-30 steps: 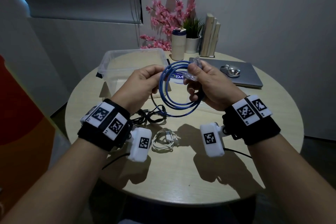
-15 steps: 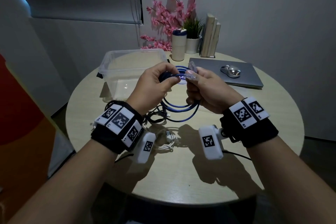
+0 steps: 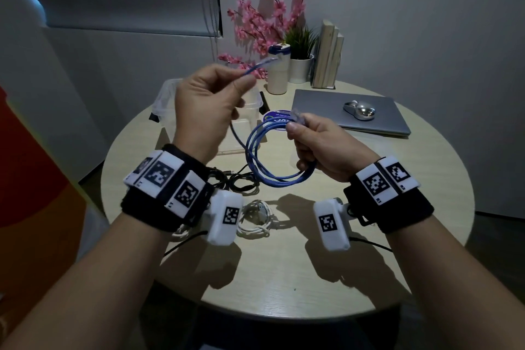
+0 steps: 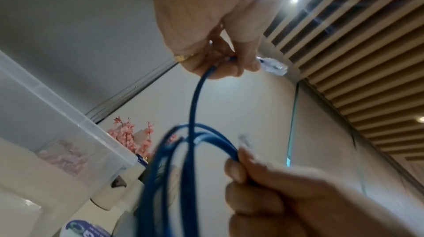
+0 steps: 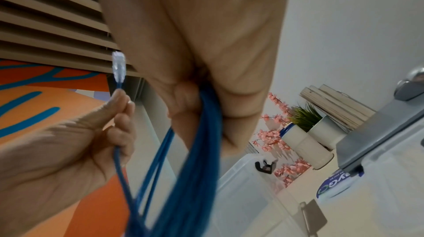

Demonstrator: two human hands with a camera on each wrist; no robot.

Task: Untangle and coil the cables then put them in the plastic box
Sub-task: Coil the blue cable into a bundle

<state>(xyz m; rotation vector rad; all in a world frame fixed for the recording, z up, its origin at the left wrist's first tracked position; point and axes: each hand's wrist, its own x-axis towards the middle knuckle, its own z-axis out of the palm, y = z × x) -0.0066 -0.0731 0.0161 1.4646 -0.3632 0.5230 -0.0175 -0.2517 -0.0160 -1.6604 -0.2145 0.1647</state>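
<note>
A blue network cable (image 3: 267, 170) hangs in loops above the round table (image 3: 284, 270). My right hand (image 3: 315, 145) grips the bundle of loops, and one clear plug (image 3: 297, 117) sticks up past its fingers. My left hand (image 3: 210, 105) is raised and pinches the cable's free end just below the other clear plug (image 3: 268, 61). In the left wrist view that plug (image 4: 274, 66) juts out beyond the pinching fingers (image 4: 229, 65). The clear plastic box (image 3: 167, 94) stands behind my left hand, partly hidden. A black cable tangle (image 3: 238, 182) and a white cable (image 3: 257, 219) lie on the table.
A closed grey laptop (image 3: 349, 111) with a silver mouse (image 3: 359, 111) on it lies at the back right. A white tumbler (image 3: 278, 71), a potted plant (image 3: 301, 65), pink flowers (image 3: 264, 23) and upright books (image 3: 329, 57) stand at the back. A blue sticker (image 3: 277, 118) lies near the box.
My left hand has lifted up and to the left, drawing the cable's free end out of the coil. The right hand stays on the loops.
</note>
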